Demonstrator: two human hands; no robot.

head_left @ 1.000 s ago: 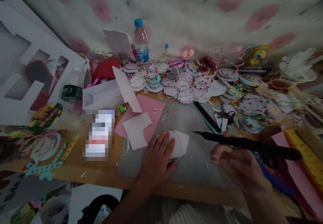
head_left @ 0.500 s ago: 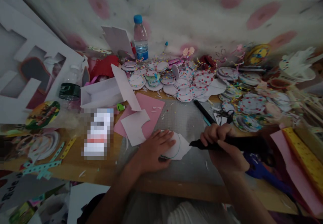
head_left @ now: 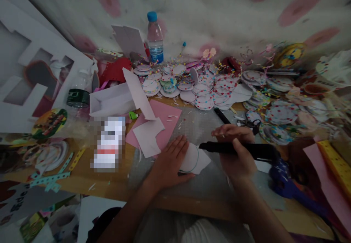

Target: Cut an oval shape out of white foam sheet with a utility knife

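Observation:
My left hand [head_left: 172,159] lies flat on a white card piece [head_left: 201,160], fingers stretched out and thumb apart. A curved teal line shows on this card, which rests on the grey mat [head_left: 175,192]. In my right hand [head_left: 237,162] is a long black tool [head_left: 256,151] with a tapered tip; its exact kind is not clear. The thumb lies across it, while the fingers are fairly straight on its far side. Its tip is at the card's upper edge, and I cannot tell whether they touch. Irregular white offcuts [head_left: 148,137] lie on pink paper [head_left: 168,117] beyond my left hand.
Stacks of decorated white discs [head_left: 204,98] line the back, beside a water bottle [head_left: 155,40]. An open white box [head_left: 111,98] and a phone [head_left: 109,144] lie to the left. A blue tool [head_left: 292,188] lies right of my right hand, near yellow strips [head_left: 336,162].
The black tool's tip has moved left to the card's upper edge. My right fingers have straightened from a tighter curl. My left fingers are closer together. The view has shifted slightly.

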